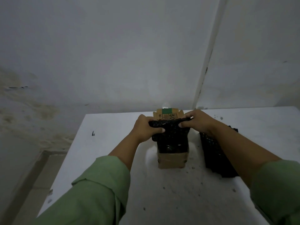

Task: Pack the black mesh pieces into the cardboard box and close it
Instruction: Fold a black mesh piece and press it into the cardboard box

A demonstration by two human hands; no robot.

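Note:
A small brown cardboard box [172,161] stands on the white table, its printed lid flap [168,114] raised at the far side. A black mesh piece [171,135] hangs upright over the box, its lower end down in the opening. My left hand [146,127] grips the mesh's top left corner and my right hand [200,121] grips its top right corner. A stack of more black mesh pieces [215,158] lies to the right of the box, partly hidden under my right forearm.
The white table [105,143] has dark crumbs scattered over it and its left edge drops to a tiled floor. A stained white wall rises right behind the box. A white vertical strip [206,65] runs up the wall at the right.

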